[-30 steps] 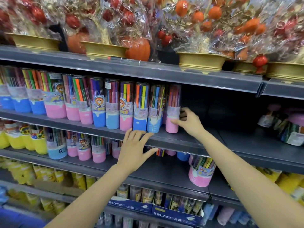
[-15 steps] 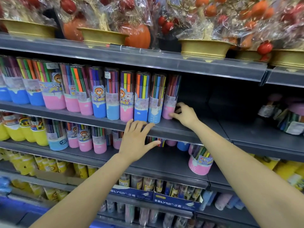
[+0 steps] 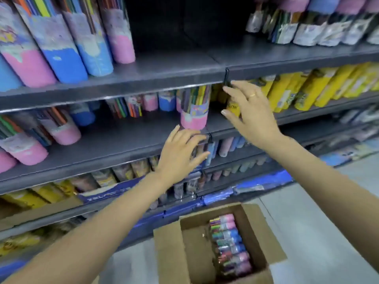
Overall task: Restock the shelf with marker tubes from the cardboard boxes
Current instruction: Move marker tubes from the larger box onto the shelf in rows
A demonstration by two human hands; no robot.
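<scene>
An open cardboard box (image 3: 168, 249) stands on the floor at the bottom, with a row of pink and blue marker tubes (image 3: 229, 242) lying inside. More marker tubes (image 3: 67, 58) with pink and blue bases line the grey upper shelf (image 3: 164, 74) at left. One pink-based tube (image 3: 193, 111) stands alone on the shelf below. My left hand (image 3: 180, 154) hovers just under that tube, fingers spread and holding nothing. My right hand (image 3: 248, 113) is to the tube's right, fingers apart, in front of a yellow pack (image 3: 233, 105); whether it touches the pack is unclear.
Yellow packs (image 3: 307, 87) fill the middle shelf at right. Silver-based packs (image 3: 320, 31) stand on the upper shelf at right, with a bare dark gap (image 3: 184, 37) between them and the tubes. Lower shelves hold small tubes and blue display trays (image 3: 114, 191). Grey floor (image 3: 328, 222) lies right of the box.
The view has dropped sharply, bringing the box on the floor into sight. My right hand left the pink tube on the upper shelf and came down to the middle shelf; my left hand lowered too.
</scene>
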